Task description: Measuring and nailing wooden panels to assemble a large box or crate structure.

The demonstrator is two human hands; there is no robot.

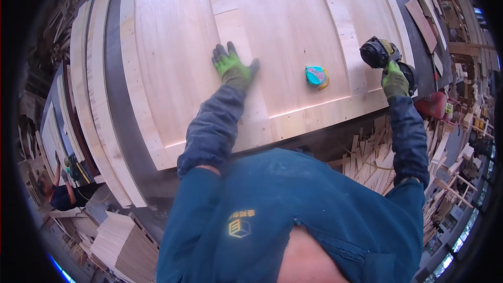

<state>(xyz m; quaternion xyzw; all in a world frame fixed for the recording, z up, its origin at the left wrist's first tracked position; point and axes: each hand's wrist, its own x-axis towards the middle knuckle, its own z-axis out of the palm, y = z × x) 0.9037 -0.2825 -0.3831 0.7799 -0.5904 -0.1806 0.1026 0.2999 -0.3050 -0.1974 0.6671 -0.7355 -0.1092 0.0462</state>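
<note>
On the broad pale wooden panel (272, 26) that fills the upper half of the head view, the left hand (233, 67), in a green and grey work glove, lies flat with its palm down; its fingers are spread moderately wide and hold nothing, the thumb angled out toward the right. Near it, on the same board and apart from both hands, sits a small turquoise tape measure with a yellow tab (316, 76). At the panel's right edge the right hand (395, 81), also gloved in green, is closed around the handle of a black round-bodied power tool (378, 52), the fingers wrapped tight about the grip; the tool's head rests over a narrow lighter wooden strip (346, 31) that runs up the panel; whether it touches the wood cannot be told. Both forearms wear dark blue sleeves (212, 131). The panel lies on a dark work table (112, 68); long pale planks (86, 99) lie in a row along the table's left side. Below the right arm a heap of short wood offcuts (369, 160) covers the floor; at lower left stands a stack of thin boards (123, 243), and beside it another person (60, 194) bends low.
</note>
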